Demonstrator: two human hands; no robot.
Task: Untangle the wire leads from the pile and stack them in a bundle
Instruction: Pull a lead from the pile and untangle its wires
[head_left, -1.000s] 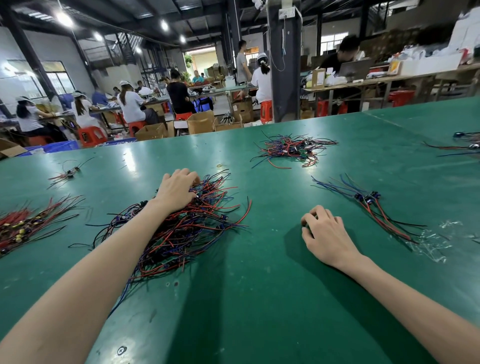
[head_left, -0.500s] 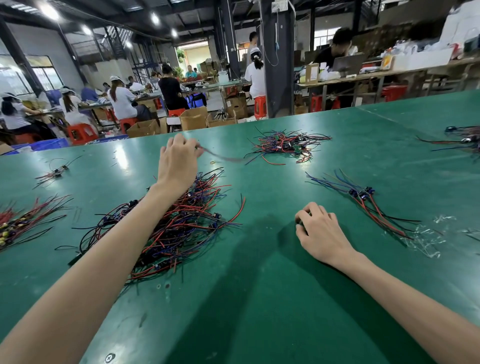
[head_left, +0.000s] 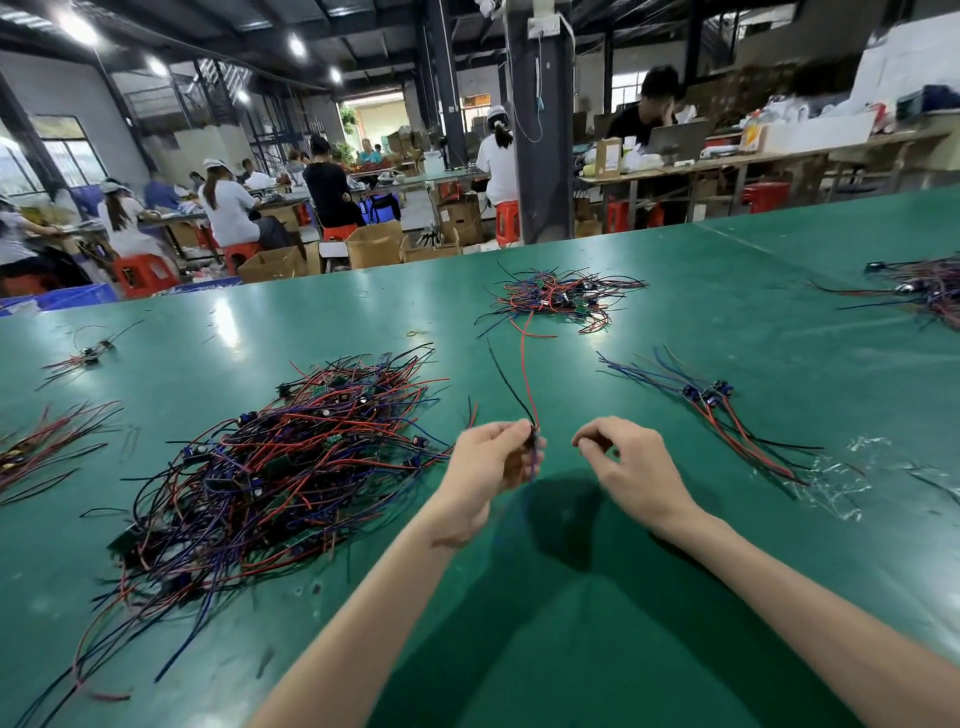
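Early days imo. Left hand (head_left: 496, 460) pinches one wire lead (head_left: 523, 384) above the middle of the bench (head_left: 675, 322). Right hand (head_left: 626, 465) is curled just beside it, can't tell if it's gripping anything. There's a small bundle (head_left: 727, 415) toward the right edge and a huge tangled pile (head_left: 291, 467) on the left.

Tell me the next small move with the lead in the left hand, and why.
Probably pass it to the right hand and lay it on the small bundle at right. The left hand pinches one wire lead free of the big pile, its red and black wires standing clear, and the right hand is beside it, curled, apparently holding nothing.
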